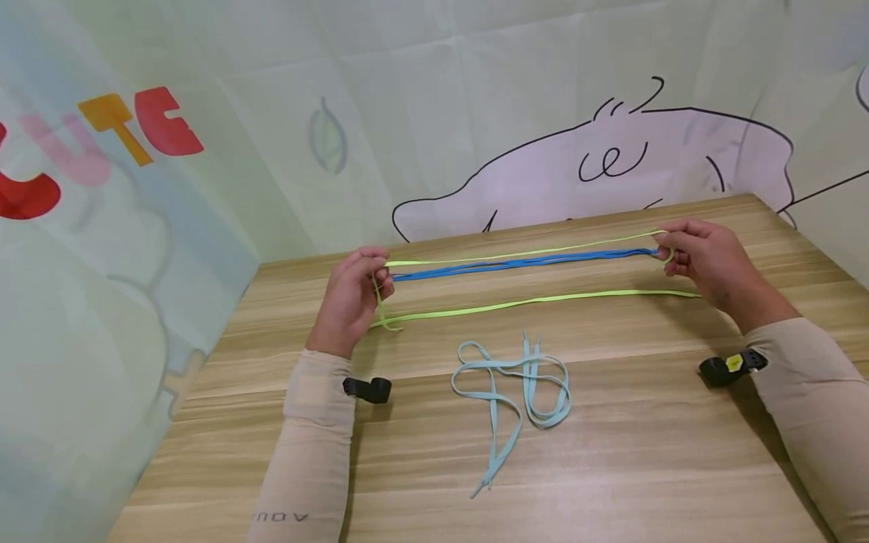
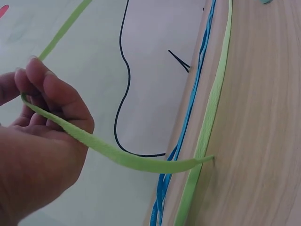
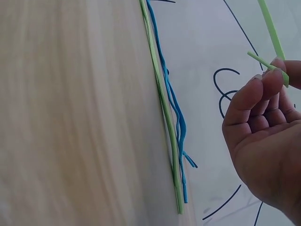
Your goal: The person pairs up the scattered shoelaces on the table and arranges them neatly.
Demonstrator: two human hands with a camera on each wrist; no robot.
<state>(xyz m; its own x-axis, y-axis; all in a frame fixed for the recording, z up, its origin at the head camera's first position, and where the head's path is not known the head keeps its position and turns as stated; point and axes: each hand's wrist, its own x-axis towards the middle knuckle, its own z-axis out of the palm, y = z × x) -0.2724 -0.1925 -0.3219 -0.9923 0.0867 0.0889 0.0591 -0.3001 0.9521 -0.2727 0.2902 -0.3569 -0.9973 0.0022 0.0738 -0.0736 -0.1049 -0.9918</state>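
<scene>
Left hand (image 1: 349, 298) and right hand (image 1: 709, 260) each pinch the green lace (image 2: 141, 164), closed on it near its ends, span raised between them over the table (image 1: 611, 467). Judged light, limp, hardly fragile, perhaps slightly slippery; best pinched flat close to each tip. Blue laces (image 2: 191, 108) and second green lace (image 2: 208, 117) lie below the hands, pale lace (image 1: 492, 365) between the forearms.
</scene>
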